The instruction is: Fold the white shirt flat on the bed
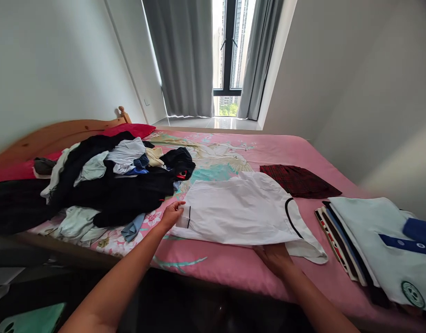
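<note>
A white shirt (234,208) with black trim lines lies spread and partly folded across the bed's near side. My left hand (173,213) is closed at its left end, fingertips pinching the edge of the cloth beside a short black stripe. At the near edge, my right hand (277,259) reaches under the fabric toward the right end. Most of that hand's fingers are hidden by the shirt, so their grip does not show. A loose white part with a curved black line extends to the right of this hand.
A heap of dark and light clothes (130,187) covers the bed's left side. Beyond the shirt lies a dark red plaid garment (299,181). A stack of folded clothes (375,240) sits at the right. The pink bed sheet (213,268) ends at the near edge.
</note>
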`<state>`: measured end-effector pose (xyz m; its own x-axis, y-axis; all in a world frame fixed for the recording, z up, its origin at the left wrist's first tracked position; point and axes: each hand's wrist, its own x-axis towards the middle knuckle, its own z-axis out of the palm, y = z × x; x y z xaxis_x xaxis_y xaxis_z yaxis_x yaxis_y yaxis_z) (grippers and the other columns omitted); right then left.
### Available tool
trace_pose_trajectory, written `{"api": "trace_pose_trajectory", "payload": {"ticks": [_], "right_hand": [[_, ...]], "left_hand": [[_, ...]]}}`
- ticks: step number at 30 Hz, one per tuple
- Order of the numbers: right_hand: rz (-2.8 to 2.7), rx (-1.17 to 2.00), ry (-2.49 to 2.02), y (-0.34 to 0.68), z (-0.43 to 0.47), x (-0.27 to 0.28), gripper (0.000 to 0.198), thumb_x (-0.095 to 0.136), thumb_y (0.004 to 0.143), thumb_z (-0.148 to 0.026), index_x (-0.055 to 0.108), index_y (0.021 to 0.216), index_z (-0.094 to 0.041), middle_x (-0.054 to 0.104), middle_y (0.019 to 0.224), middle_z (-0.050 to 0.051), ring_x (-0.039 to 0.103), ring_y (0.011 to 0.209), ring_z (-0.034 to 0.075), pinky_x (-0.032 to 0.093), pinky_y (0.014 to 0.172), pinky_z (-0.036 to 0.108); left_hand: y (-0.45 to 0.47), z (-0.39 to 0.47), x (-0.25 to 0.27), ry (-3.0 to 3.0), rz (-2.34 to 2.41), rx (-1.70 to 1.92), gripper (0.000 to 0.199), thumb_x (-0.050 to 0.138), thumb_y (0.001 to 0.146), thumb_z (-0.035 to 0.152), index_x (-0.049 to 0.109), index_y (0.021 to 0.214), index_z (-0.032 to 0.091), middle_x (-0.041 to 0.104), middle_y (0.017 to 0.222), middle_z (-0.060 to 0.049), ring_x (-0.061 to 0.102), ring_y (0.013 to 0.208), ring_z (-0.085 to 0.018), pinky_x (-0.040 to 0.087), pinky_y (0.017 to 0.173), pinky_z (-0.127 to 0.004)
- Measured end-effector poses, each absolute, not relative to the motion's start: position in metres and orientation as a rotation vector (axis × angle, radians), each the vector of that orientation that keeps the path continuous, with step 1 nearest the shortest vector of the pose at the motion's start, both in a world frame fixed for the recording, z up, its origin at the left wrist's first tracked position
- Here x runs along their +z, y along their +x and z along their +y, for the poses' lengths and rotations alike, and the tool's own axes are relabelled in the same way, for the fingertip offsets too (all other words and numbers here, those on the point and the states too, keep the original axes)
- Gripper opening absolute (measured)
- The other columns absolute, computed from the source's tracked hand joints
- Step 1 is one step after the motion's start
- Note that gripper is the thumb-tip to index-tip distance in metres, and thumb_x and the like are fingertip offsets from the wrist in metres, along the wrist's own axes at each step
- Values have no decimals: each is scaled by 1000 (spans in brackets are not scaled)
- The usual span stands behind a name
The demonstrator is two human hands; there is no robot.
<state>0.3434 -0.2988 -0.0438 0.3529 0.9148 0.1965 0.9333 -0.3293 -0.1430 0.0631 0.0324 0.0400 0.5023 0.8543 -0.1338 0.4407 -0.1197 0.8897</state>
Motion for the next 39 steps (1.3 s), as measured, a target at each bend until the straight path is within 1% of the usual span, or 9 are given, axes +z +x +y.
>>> {"api": "trace_pose_trajectory", "payload": {"ticks": [3, 8, 14, 18, 21, 24, 27, 30, 39], "right_hand": [[-1628, -125, -2428, 343, -299, -46, 74, 32, 87, -60, 27, 142, -11, 25, 148, 12, 14, 137, 30, 14, 112, 47], [-1655, -127, -2436, 342, -299, -44, 71, 30, 88, -60, 30, 142, -14, 29, 147, 11, 15, 137, 30, 14, 112, 46], [-1631, -104, -2415, 344, -299, -48, 71, 33, 88, -60, 29, 142, -15, 29, 147, 11, 14, 138, 29, 13, 112, 47], [-1613, -92, -2439, 345, -298, -54, 73, 32, 87, -61, 30, 142, -12, 27, 147, 13, 14, 137, 30, 13, 112, 47], [-1608, -83, -2454, 346, -297, -55, 74, 32, 87, -61, 28, 142, -12, 25, 148, 13, 14, 137, 31, 14, 112, 48], [-1605, -91, -2454, 345, -296, -50, 74, 33, 87, -61, 27, 143, -12, 24, 148, 12, 13, 138, 31, 11, 113, 48], [-1582, -59, -2457, 344, -296, -42, 76, 34, 86, -61, 26, 143, -11, 21, 149, 13, 10, 138, 31, 11, 113, 47], [-1550, 27, -2474, 342, -296, -36, 79, 33, 85, -64, 25, 143, -11, 19, 150, 13, 11, 138, 31, 12, 113, 47], [-1476, 109, -2457, 340, -294, -16, 80, 41, 83, -62, 23, 144, -13, 19, 150, 12, 14, 137, 30, 13, 112, 44]], "left_hand": [[73, 40, 36, 1803, 1141, 582, 47, 50, 75, 39, 59, 114, 15, 66, 99, -8, 60, 93, -17, 46, 82, -27], [76, 35, 20, 1907, 1230, 522, 56, 61, 70, 38, 55, 119, 12, 59, 118, -14, 57, 103, -21, 46, 84, -27], [67, 28, 15, 2099, 1345, 448, 63, 62, 69, 30, 47, 128, 13, 63, 100, -9, 60, 92, -20, 46, 81, -29], [70, 15, 25, 2292, 1339, 533, 53, 53, 76, 28, 47, 126, 13, 54, 120, -14, 48, 116, -26, 36, 101, -39], [80, -7, 30, 2465, 1069, 539, 39, 42, 84, 29, 55, 120, 21, 49, 130, -7, 40, 126, -21, 27, 109, -34], [90, -29, 22, 2652, 810, 394, 39, 36, 89, 36, 58, 119, 24, 47, 135, -4, 36, 130, -20, 25, 111, -36], [93, -43, 3, 2769, 880, 231, 50, 34, 89, 45, 48, 132, 22, 36, 144, -6, 23, 137, -25, 17, 113, -46], [92, -45, -14, 2795, 967, 189, 56, 35, 88, 47, 38, 139, 22, 29, 148, -6, 14, 140, -25, 10, 114, -47], [100, -33, -13, 2811, 1055, 111, 56, 41, 86, 45, 41, 136, 21, 32, 146, -8, 19, 139, -25, 13, 112, -48]]}}
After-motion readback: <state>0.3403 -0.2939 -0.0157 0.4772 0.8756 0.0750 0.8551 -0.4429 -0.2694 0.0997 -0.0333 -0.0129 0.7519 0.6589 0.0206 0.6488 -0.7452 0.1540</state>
